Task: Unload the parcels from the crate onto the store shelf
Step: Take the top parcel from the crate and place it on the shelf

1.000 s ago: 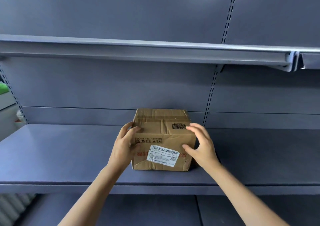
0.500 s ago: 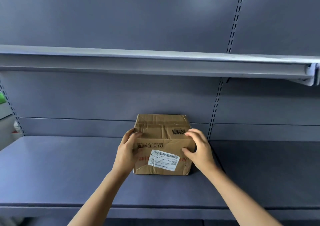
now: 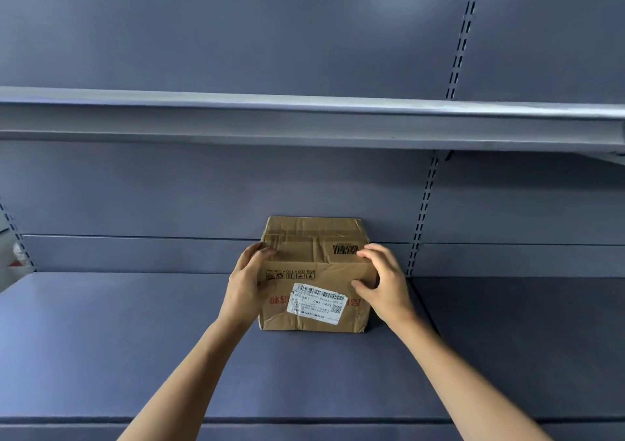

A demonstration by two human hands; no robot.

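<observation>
The cardboard parcel sits on the shelf, left hand and right hand grasping its sides with curled fingers; placement looks nearly done, next letting go.

The parcel sits on the shelf, seemingly against the back panel, under an upper shelf

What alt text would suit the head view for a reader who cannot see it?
Two bare hands hold a dented cardboard parcel standing on a grey-blue store shelf, left hand and right hand gripping its sides. A white shipping label faces the camera; another shelf runs above.
</observation>
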